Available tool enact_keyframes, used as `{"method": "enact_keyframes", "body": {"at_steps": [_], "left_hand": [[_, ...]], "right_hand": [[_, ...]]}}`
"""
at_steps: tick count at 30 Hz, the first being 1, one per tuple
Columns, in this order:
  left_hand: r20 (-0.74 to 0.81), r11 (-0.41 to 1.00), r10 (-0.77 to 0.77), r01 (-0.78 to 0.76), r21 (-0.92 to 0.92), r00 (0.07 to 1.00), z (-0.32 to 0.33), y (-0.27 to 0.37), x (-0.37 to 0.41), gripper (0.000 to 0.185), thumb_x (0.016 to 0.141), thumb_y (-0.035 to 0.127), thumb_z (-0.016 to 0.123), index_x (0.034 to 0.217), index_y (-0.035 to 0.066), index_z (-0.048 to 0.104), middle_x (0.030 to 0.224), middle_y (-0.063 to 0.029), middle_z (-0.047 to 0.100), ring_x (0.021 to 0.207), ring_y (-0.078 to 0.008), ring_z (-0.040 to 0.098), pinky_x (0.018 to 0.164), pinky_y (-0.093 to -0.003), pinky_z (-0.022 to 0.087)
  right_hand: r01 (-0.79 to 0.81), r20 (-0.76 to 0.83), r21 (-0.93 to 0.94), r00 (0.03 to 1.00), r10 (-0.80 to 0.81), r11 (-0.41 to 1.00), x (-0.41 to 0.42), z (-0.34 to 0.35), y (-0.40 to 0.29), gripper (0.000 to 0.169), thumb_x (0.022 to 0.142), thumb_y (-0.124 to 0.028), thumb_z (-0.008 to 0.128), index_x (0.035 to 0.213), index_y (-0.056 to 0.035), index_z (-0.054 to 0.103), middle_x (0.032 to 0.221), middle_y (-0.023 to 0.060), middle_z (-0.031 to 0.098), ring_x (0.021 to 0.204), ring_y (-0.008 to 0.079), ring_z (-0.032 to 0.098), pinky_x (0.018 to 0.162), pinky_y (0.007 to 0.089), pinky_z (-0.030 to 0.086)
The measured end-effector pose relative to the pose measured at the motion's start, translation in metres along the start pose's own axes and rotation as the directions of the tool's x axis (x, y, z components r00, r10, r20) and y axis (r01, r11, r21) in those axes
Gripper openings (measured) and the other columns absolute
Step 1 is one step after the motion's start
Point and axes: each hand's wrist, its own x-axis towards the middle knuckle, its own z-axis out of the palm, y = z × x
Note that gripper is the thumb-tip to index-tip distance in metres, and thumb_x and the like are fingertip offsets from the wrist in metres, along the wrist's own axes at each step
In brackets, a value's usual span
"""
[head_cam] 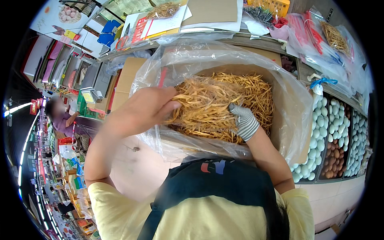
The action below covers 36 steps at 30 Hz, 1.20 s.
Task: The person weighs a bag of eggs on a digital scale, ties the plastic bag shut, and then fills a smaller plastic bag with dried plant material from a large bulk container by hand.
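Observation:
A cardboard box lined with a clear plastic liner (pixel 288 87) holds a heap of dried yellow-brown strips, like dried daylily buds (pixel 261 90). Over the heap lies a clear plastic bag of the same strips (pixel 207 105). My bare left hand (pixel 150 108) grips the bag's left end between thumb and fingers. At the bag's right side is my right hand (pixel 244 121), in a grey-and-white striped glove, with its fingers against the plastic; how firmly it holds is hidden.
Beyond the box runs a counter edge (pixel 264 40) with papers, another filled bag (pixel 163 10) and plastic bags (pixel 318 39). Crates of pale blue-green eggs (pixel 313 138) and brown eggs (pixel 333 156) stand at right. A person in purple (pixel 64 123) is at far left, near shop shelves.

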Motion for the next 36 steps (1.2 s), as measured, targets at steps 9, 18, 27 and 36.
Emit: {"method": "enact_keyframes", "body": {"at_steps": [9,18,27,36], "left_hand": [[-0.261,0.996,0.089,-0.082,0.035,0.961,0.009,0.005,0.009,0.032,0.085,0.018,0.062,0.110,0.001,0.055,0.100,-0.0179,0.059,0.093,-0.0324,0.057,0.073,-0.0364,0.044],[-0.498,0.421,-0.270,-0.364,-0.831,0.824,0.116,-0.007,0.032,0.120,0.053,0.036,0.088,0.143,0.000,0.017,0.138,-0.0173,0.036,0.129,-0.0284,0.036,0.107,-0.0415,0.028],[-0.333,0.194,-0.323,-0.282,-0.940,0.886,0.154,-0.021,0.069,0.058,0.065,0.001,0.079,0.116,0.000,0.050,0.106,-0.0095,0.063,0.096,-0.0153,0.061,0.086,-0.0307,0.049],[-0.289,0.264,-0.269,-0.218,-0.939,0.919,0.186,-0.017,0.077,0.069,0.062,0.002,0.079,0.122,-0.003,0.046,0.110,-0.0117,0.061,0.101,-0.0171,0.057,0.093,-0.0306,0.043]], "right_hand": [[0.033,0.018,0.114,0.999,-0.035,0.993,0.003,-0.007,0.006,0.059,0.072,-0.022,0.078,0.121,-0.0013,0.052,0.110,0.0148,0.063,0.104,0.0308,0.061,0.086,0.0468,0.053],[0.212,0.124,0.141,0.965,-0.230,0.967,0.009,0.017,0.011,0.073,0.072,-0.024,0.078,0.132,-0.0030,0.043,0.128,0.0147,0.053,0.119,0.0331,0.050,0.099,0.0501,0.044],[-0.302,-0.372,-0.906,0.904,-0.213,0.297,-0.030,0.039,-0.017,0.022,0.078,-0.023,0.075,0.086,-0.0042,0.066,0.072,0.0048,0.064,0.062,0.0119,0.057,0.058,0.0269,0.049],[-0.279,0.066,-0.785,0.850,-0.522,-0.553,-0.012,0.116,-0.033,0.059,0.072,-0.032,0.073,0.121,-0.0043,0.055,0.117,0.0177,0.059,0.105,0.0301,0.059,0.089,0.0376,0.048]]}}
